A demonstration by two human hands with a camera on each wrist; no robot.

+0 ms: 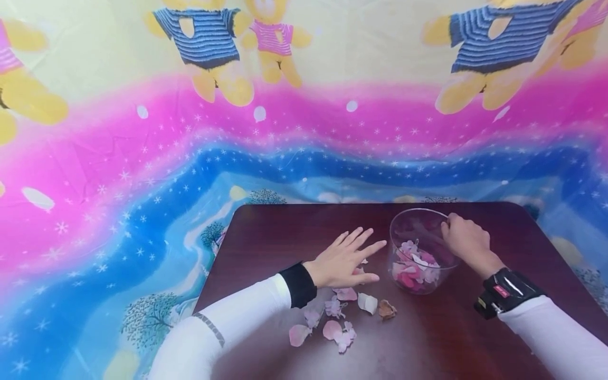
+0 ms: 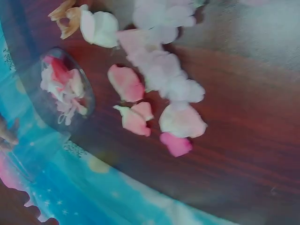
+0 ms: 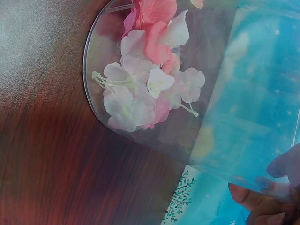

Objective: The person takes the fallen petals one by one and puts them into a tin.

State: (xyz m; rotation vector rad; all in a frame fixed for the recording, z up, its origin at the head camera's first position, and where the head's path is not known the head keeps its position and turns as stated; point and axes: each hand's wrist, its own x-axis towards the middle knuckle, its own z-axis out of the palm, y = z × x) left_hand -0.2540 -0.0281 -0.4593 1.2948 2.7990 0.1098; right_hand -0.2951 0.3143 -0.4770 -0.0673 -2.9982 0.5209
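Left hand: the left hand [image 1: 344, 261] lies flat on the table [image 1: 475, 338], fingers straight and spread, pointing toward the clear cup; it holds nothing. One or two petals sit right under its fingertips.
Right hand: the right hand [image 1: 467, 240] grips the rim of the clear cup [image 1: 420, 253] on its right side, fingers curled over the edge. In the right wrist view, fingertips [image 3: 255, 199] show through the transparent wall.
Clear cup: stands on the dark wooden table, right of the left hand and close to it; whether they touch, cannot tell. It looks slightly tilted in the head view.
Cup contents: pink and white petals in the cup [image 3: 150, 79] lie heaped at the bottom, some with pale stems.
Loose petals: a scatter of loose petals [image 1: 339, 316], pink, white and pale lilac, lies on the table just in front of the left hand and left of the cup. The left wrist view shows them clustered and partly overlapping.
Brown petal: one dried brown petal [image 1: 387, 310] lies at the right edge of the scatter, beside a white one.
Backdrop: a colourful printed cloth [image 1: 142, 158] with cartoon bears hangs behind the table.
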